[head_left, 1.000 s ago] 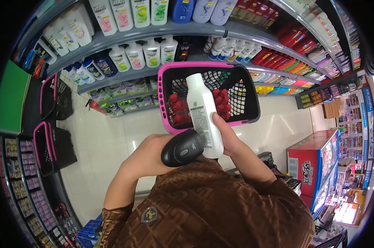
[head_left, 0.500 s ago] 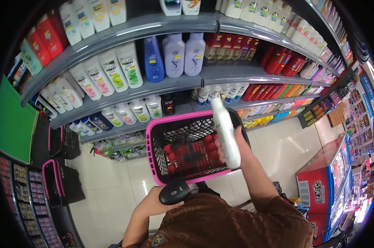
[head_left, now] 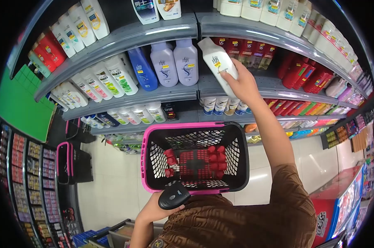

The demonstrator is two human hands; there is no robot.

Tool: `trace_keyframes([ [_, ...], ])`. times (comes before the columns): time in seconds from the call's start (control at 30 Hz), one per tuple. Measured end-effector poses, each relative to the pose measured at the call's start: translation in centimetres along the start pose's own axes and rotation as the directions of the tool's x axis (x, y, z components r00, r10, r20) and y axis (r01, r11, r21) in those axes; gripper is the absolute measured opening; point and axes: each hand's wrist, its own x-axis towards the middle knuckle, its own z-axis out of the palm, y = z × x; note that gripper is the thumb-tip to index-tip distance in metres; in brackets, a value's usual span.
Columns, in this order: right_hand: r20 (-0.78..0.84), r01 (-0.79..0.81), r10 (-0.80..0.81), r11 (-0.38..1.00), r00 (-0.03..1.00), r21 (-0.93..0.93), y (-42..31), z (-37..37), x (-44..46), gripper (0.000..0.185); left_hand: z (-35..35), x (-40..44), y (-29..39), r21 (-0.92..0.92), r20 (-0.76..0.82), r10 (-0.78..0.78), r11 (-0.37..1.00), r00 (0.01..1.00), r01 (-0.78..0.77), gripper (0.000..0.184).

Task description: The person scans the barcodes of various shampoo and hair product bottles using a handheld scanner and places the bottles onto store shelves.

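My right hand (head_left: 242, 84) grips a white bottle (head_left: 216, 62) around its side, thumb across the front. The bottle tilts in front of the middle shelf, beside two lilac bottles (head_left: 186, 64) and dark red V5 packs (head_left: 253, 51). My left hand (head_left: 151, 211) is wrapped round a black handheld barcode scanner (head_left: 174, 196), low by my body at the basket's near edge. Below the right arm, between me and the shelves, stands a black shopping basket with a pink rim (head_left: 182, 126). Red parts (head_left: 216, 159) and a red grid show at its bottom.
Curved grey shelves (head_left: 154, 97) full of bottles span the front. More pink-trimmed baskets (head_left: 73, 163) stand at the left, near racks of small packets (head_left: 32, 177). A red and blue freezer (head_left: 327, 206) is at the lower right.
My right hand has carried the white bottle up and forward from above the basket to the middle shelf. The view has shifted; my left hand still holds the scanner.
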Motion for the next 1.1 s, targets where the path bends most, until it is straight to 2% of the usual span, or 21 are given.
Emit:
trace_keyframes([
  [0.07, -0.006, 0.02, -0.02, 0.999, 1.0, -0.043, 0.1, 0.9, 1.5, 0.057, 0.9, -0.2, 0.6, -0.014, 0.001, -0.091, 0.996, 0.996, 0.091, 0.036],
  [0.1, 0.049, -0.028, 0.035, 0.989, 0.998, -0.142, 0.1, 1.3, 2.4, 0.058, 1.3, -0.3, 0.6, -0.015, -0.015, -0.094, 0.995, 0.995, 0.094, 0.036],
  [0.13, 0.099, -0.067, 0.094, 0.967, 0.991, -0.245, 0.3, 1.7, 3.4, 0.059, 1.9, -0.5, 0.5, -0.049, -0.04, -0.056, 0.997, 0.998, 0.054, 0.035],
  [0.17, 0.053, -0.065, 0.082, 0.963, 0.995, -0.261, 2.8, 3.7, 4.7, 0.059, 2.3, -0.6, 0.4, -0.083, -0.064, -0.021, 0.996, 0.998, 0.015, 0.033],
  [0.27, 0.038, -0.088, 0.096, 0.98, 0.995, -0.179, 2.6, 4.7, 6.4, 0.057, 3.4, -1.0, 0.3, -0.038, -0.104, -0.081, 0.996, 0.991, 0.077, 0.031],
  [0.3, -0.031, -0.073, 0.069, 0.987, 0.997, -0.146, 3.1, 5.7, 6.8, 0.058, 3.8, -1.1, 0.2, -0.043, -0.112, -0.085, 0.996, 0.99, 0.081, 0.031],
  [0.5, -0.056, -0.021, 0.015, 0.994, 0.998, -0.105, 4.7, 8.3, 8.3, 0.062, 5.3, -1.9, -0.9, -0.051, -0.16, -0.098, 0.995, 0.982, 0.091, 0.032],
  [0.67, 0.033, -0.021, 0.027, 0.988, 0.999, -0.154, 4.0, 7.1, 7.8, 0.063, 6.4, -2.5, -1.3, -0.043, -0.226, -0.084, 0.996, 0.971, 0.076, 0.033],
  [0.77, 0.059, 0.046, -0.036, 0.983, 0.998, -0.177, 3.5, 7.1, 8.0, 0.062, 6.6, -2.7, -1.6, -0.026, -0.191, -0.087, 0.996, 0.978, 0.083, 0.033],
  [0.93, 0.052, 0.001, 0.002, 0.998, 0.999, -0.067, 3.1, 8.8, 10.0, 0.068, 6.5, -3.0, -2.0, -0.028, -0.19, -0.075, 0.997, 0.979, 0.071, 0.032],
  [0.97, 0.077, -0.024, 0.02, 0.999, 0.997, 0.049, 3.2, 9.0, 10.4, 0.065, 6.5, -3.2, -2.1, -0.039, -0.2, -0.066, 0.997, 0.977, 0.059, 0.032],
  [1.0, 0.082, -0.022, 0.018, 0.999, 0.996, 0.048, 3.4, 9.4, 11.0, 0.065, 6.5, -3.3, -2.3, -0.044, -0.202, -0.068, 0.997, 0.977, 0.06, 0.032],
  [1.07, 0.139, -0.073, 0.049, 0.983, 0.989, 0.169, 4.2, 10.8, 12.4, 0.062, 6.3, -3.7, -2.7, -0.055, -0.198, -0.077, 0.996, 0.977, 0.067, 0.032],
  [1.1, 0.115, -0.054, 0.029, 0.973, 0.993, 0.224, 4.3, 11.5, 12.6, 0.057, 6.2, -4.0, -2.8, -0.058, -0.2, -0.079, 0.996, 0.977, 0.068, 0.032],
])
